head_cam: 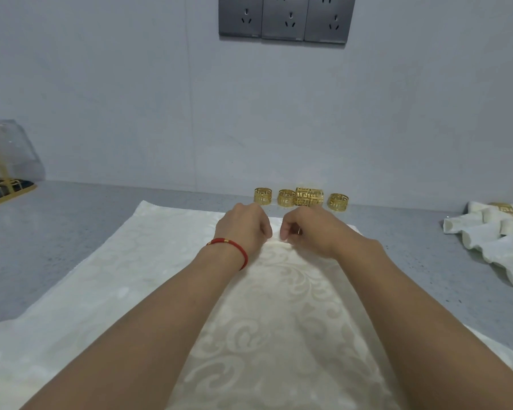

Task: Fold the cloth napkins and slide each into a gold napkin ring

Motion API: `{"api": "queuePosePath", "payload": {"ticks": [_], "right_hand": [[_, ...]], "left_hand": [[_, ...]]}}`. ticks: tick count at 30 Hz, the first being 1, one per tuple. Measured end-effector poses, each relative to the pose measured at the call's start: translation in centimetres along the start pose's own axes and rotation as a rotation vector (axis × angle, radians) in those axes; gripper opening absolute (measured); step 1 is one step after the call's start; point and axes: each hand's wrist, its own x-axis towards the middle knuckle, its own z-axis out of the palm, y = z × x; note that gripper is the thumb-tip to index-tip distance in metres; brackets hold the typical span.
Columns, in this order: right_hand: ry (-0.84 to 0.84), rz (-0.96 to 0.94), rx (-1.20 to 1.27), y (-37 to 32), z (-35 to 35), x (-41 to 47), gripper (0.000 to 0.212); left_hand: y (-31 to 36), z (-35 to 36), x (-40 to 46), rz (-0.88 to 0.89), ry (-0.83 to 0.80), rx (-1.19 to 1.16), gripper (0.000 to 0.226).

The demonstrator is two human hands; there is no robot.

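Observation:
A large cream napkin (282,315) with a scroll pattern lies spread flat on the grey counter in front of me. My left hand (245,227), with a red cord bracelet at the wrist, and my right hand (305,230) sit close together near the napkin's far edge. Both have their fingers curled down, pinching the cloth between them at a small raised fold. Several gold napkin rings (308,197) stand in a row just beyond my hands, against the wall.
At the right edge of the grey counter (101,220) lies a pile of folded napkins in gold rings (504,229). A clear stand with gold trim (3,173) sits at the far left. Wall sockets (285,19) are above.

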Motion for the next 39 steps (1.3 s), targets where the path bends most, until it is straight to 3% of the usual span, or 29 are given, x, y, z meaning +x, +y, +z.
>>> {"api": "queuePosePath", "payload": {"ticks": [4, 8, 16, 20, 27, 31, 35, 39], "right_hand": [[0.005, 0.04, -0.002, 0.1, 0.1, 0.0, 0.013], [-0.023, 0.058, -0.052, 0.0, 0.0, -0.1, 0.007], [-0.194, 0.023, -0.197, -1.7, -1.1, -0.4, 0.03], [-0.24, 0.036, -0.085, -1.5, -2.2, -0.8, 0.014], [-0.175, 0.05, 0.072, 0.1, -1.6, -1.2, 0.013], [-0.202, 0.076, 0.074, 0.2, -1.8, -1.3, 0.007], [-0.198, 0.078, -0.063, -0.9, -1.2, -1.6, 0.015], [-0.076, -0.074, -0.34, -2.2, 0.1, -3.2, 0.015]], "left_hand": [[-0.4, 0.2, 0.1, 0.01, -0.044, -0.037, 0.023], [0.1, 0.0, 0.0, 0.065, -0.079, 0.11, 0.021], [2.2, -1.4, -0.8, 0.232, -0.22, 0.467, 0.028], [2.1, -2.7, -1.0, 0.183, -0.272, 0.331, 0.028], [-0.4, -2.3, -0.8, 0.174, -0.231, 0.094, 0.03], [-0.8, -2.3, -0.8, 0.155, -0.262, 0.101, 0.018], [-0.6, -2.3, -1.0, 0.128, -0.273, 0.082, 0.016], [-0.3, -2.6, -1.0, 0.12, -0.286, 0.159, 0.029]]}}
